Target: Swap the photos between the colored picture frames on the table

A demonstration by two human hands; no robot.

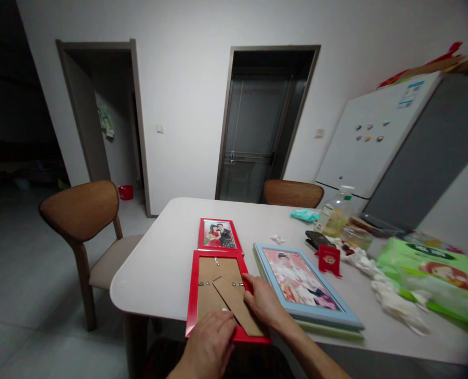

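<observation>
A red picture frame lies back side up at the table's near edge, its brown backing and slanted stand showing. My left hand rests over its lower edge, fingers bent and close together; what they pinch, if anything, is hidden. At the right side of the frame, my right hand grips the red border, with the thumb and fingers near the stand. Just beyond lies a second red frame, face up, with a photo of two people in it. To the right, a larger blue frame lies on a green one.
The white table also holds a bottle, a black object, a small red stand, crumpled tissues and a green tissue pack. Wooden chairs stand left and behind.
</observation>
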